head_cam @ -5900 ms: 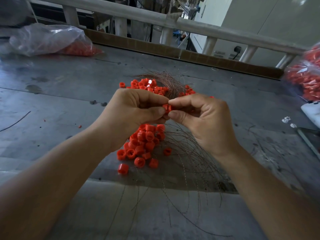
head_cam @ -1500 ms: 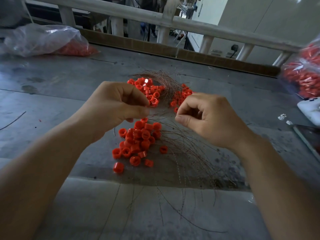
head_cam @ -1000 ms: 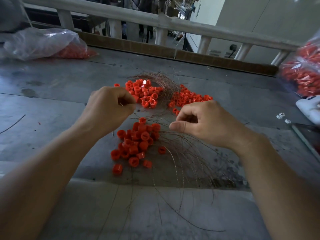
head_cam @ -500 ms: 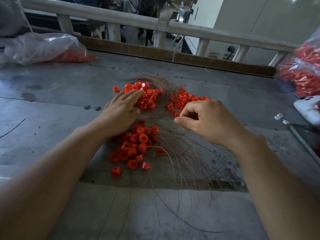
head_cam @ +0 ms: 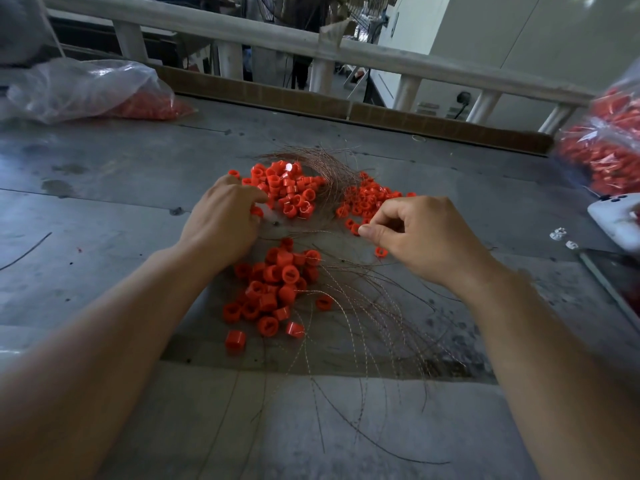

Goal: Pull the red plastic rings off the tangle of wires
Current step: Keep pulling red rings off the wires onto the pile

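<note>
Red plastic rings lie in three heaps on the grey table (head_cam: pixel 104 174): a far-left heap (head_cam: pixel 289 192), a far-right heap (head_cam: pixel 369 199) and a near heap (head_cam: pixel 273 289). Thin copper wires (head_cam: pixel 349 310) fan out towards me, and a curved bundle of wires (head_cam: pixel 329 161) sits between the far heaps. My left hand (head_cam: pixel 221 220) rests at the edge of the far-left heap, fingers curled down around a red ring (head_cam: pixel 257 212). My right hand (head_cam: pixel 426 233) hovers to the right, thumb and forefinger pinching a thin wire that runs leftwards.
A clear bag of red rings (head_cam: pixel 86 88) lies at the back left, another bag (head_cam: pixel 609 143) at the right edge. A white device (head_cam: pixel 613 220) and small white pieces (head_cam: pixel 558 233) sit at the right. A cardboard strip (head_cam: pixel 346 105) and a railing (head_cam: pixel 311 39) bound the table's far side.
My hands parted after holding a ring together. The left hand reached out flat onto the far-left heap and has now curled its fingers there. The right hand has kept its pinch and barely moved.
</note>
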`<state>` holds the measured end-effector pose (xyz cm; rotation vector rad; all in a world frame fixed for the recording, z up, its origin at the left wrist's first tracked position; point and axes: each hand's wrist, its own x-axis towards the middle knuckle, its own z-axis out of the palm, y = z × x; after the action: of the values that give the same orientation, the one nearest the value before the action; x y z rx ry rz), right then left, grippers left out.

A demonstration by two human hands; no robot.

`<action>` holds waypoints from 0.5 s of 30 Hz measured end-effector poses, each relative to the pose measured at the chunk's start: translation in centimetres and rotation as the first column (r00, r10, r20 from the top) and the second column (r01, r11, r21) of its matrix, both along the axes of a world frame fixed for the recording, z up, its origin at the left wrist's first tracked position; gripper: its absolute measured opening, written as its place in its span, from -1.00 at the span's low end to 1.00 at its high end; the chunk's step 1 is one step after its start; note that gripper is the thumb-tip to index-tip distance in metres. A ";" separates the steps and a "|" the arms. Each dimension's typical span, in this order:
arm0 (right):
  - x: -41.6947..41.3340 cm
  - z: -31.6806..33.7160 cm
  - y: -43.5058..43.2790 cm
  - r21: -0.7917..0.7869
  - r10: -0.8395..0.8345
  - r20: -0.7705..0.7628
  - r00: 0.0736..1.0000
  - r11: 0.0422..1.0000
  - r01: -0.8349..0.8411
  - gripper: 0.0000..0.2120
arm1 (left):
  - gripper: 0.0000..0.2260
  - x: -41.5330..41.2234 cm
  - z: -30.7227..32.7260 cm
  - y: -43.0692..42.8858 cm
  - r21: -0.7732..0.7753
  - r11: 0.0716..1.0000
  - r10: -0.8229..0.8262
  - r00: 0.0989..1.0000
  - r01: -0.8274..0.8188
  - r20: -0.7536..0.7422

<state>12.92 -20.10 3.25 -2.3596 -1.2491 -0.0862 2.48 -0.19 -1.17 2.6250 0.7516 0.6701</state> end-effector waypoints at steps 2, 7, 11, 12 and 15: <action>0.0 -0.4 0.2 -0.004 0.004 -0.010 1.000 1.000 -0.004 -0.83 | -0.75 -0.1 0.1 -0.1 0.004 1.000 0.014 1.000 -0.015 0.012; 0.1 -1.5 1.0 0.012 0.053 0.012 0.999 0.999 -0.053 -0.90 | -0.83 -0.3 0.1 -0.3 -0.009 1.000 0.004 0.999 -0.003 0.052; 0.3 -2.0 1.6 -0.022 0.113 0.042 0.993 0.993 -0.112 -0.86 | -0.87 -0.5 0.6 -0.8 -0.077 0.997 -0.015 0.992 0.025 0.129; 0.3 -2.1 1.8 -0.047 0.125 0.058 0.991 0.991 -0.122 -0.85 | -0.88 -0.6 0.8 -1.0 -0.089 0.995 -0.026 0.989 0.039 0.147; 0.5 -2.5 2.1 -0.133 0.168 0.111 0.980 0.979 -0.153 -0.79 | -0.88 -0.8 1.2 -1.4 -0.111 0.991 -0.047 0.982 0.068 0.183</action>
<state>13.43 -18.00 0.76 -2.3766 -1.5405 -0.1044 1.72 -1.63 0.05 2.4315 0.6392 0.8082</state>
